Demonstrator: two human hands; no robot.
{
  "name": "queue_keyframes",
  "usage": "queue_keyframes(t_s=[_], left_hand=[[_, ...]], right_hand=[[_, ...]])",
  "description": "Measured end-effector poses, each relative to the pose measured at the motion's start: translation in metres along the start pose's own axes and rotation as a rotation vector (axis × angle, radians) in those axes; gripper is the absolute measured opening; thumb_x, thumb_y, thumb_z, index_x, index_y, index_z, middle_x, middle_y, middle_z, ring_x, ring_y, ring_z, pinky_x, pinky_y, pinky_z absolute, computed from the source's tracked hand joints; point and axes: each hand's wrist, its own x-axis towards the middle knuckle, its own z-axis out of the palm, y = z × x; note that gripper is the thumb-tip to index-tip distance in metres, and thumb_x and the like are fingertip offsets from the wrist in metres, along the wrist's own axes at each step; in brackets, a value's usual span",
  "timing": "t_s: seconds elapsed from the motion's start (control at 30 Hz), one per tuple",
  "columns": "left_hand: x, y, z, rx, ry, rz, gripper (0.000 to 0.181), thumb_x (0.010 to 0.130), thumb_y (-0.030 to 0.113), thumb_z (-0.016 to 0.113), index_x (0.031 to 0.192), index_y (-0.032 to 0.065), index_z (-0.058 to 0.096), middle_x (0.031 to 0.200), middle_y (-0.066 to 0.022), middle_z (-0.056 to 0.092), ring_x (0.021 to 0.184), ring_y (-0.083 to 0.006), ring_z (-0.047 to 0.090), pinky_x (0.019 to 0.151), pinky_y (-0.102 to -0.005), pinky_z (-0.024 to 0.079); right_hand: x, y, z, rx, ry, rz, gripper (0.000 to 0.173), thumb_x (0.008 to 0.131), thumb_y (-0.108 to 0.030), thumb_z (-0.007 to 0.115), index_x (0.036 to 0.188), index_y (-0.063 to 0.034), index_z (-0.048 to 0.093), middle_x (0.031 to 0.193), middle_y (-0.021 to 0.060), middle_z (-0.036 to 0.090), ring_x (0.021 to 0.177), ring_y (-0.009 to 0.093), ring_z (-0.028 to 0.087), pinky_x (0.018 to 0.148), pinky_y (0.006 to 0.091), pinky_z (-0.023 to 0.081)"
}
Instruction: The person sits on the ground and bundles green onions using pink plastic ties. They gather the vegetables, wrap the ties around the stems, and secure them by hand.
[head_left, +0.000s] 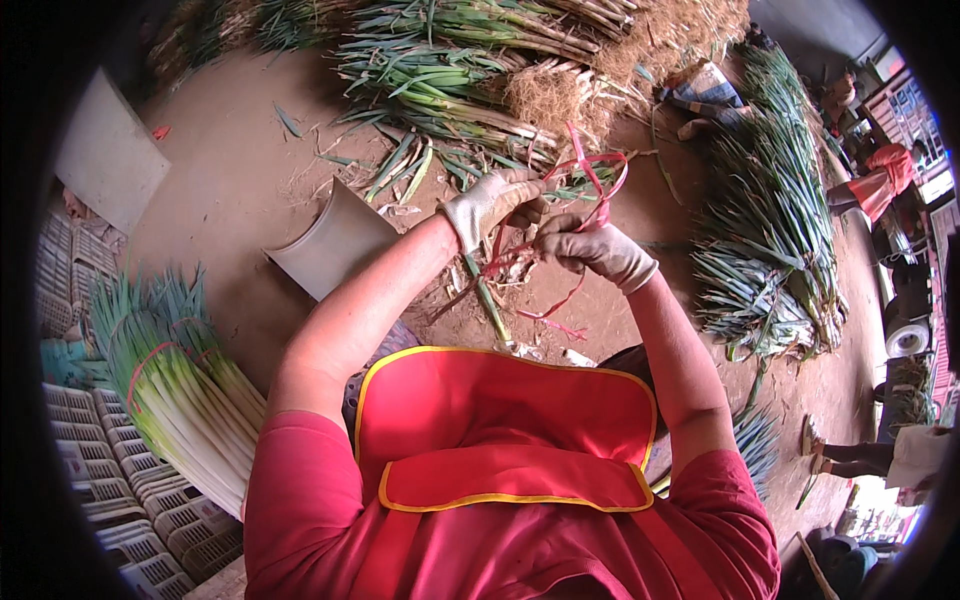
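Note:
Red plastic twine (600, 187) is looped and tangled between my two gloved hands. My left hand (504, 201), in a pale knitted glove with a stained palm, holds a strand between its fingers. My right hand (596, 247), gloved too, is closed on the gathered twine, with a loop standing above it and loose ends hanging below. A single green leek-like stalk (487, 300) lies on the ground under the hands. To the left, peeled long green onions (180, 375) stand in bundles, tied with red bands.
Unpeeled onions with dry roots (442, 97) are heaped ahead; another long pile (772, 202) lies to the right. A curved grey plastic piece (334, 240) rests by my left forearm. White slatted crates (142, 480) stand at lower left. A person in red (885, 176) and another person's legs (855, 457) are at far right.

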Motion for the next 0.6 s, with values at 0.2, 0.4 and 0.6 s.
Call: queue_keyframes(t_s=[0.2, 0.4, 0.6], left_hand=[[-0.002, 0.001, -0.008, 0.159, 0.093, 0.066, 0.025, 0.098, 0.018, 0.055, 0.118, 0.0054, 0.063, 0.078, 0.003, 0.065, 0.054, -0.0036, 0.054, 0.049, -0.0167, 0.042], [-0.009, 0.011, -0.009, 0.032, 0.033, 0.089, 0.024, 0.099, 0.017, 0.055, 0.117, 0.0033, 0.063, 0.077, 0.0011, 0.065, 0.053, -0.0023, 0.052, 0.046, -0.0146, 0.04], [-0.014, 0.016, -0.005, 0.151, 0.032, 0.099, 0.025, 0.099, 0.015, 0.053, 0.12, 0.0028, 0.061, 0.077, 0.001, 0.064, 0.053, -0.0018, 0.048, 0.046, -0.0149, 0.037]], right_hand=[[-0.006, -0.009, -0.016, -0.074, 0.288, -0.028, 0.027, 0.091, -0.027, 0.067, 0.101, -0.0016, 0.069, 0.079, -0.0009, 0.065, 0.052, 0.003, 0.043, 0.046, 0.0184, 0.032], [-0.019, -0.024, -0.02, -0.29, 0.339, -0.085, 0.048, 0.084, -0.029, 0.074, 0.123, -0.0025, 0.061, 0.093, -0.0017, 0.065, 0.059, 0.001, 0.041, 0.05, 0.0172, 0.029], [-0.028, -0.027, -0.033, -0.088, 0.202, -0.1, 0.054, 0.088, -0.048, 0.066, 0.117, -0.0029, 0.062, 0.096, 0.002, 0.066, 0.053, 0.002, 0.035, 0.049, 0.0189, 0.028]])
